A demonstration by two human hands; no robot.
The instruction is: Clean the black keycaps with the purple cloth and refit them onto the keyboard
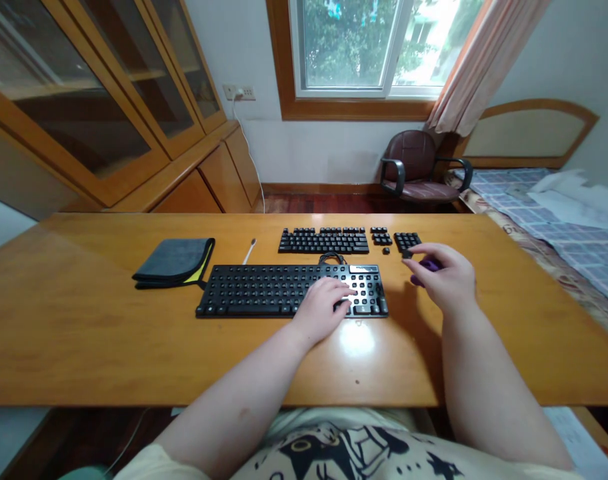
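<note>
A black keyboard base (257,291) lies flat, with its keycaps gone from most of its switches. My left hand (324,303) rests on its right part, fingers spread out over the number area. To the right of the base, my right hand (447,275) pinches a small black keycap (407,254) between thumb and forefinger. A purple item (427,268) is tucked in the same hand; its kind is mostly hidden by the fingers. Loose keycaps (324,241) stand in keyboard order behind the base, and the number-pad group (407,240) is just beyond my right fingertips.
Left of the base lies a folded grey cloth (177,259) with a yellow inside. A small brush (250,250) with a white handle is behind the base, as is a coiled black cable (333,258). The wooden table (109,347) carries everything. Beyond it stands a chair (417,163).
</note>
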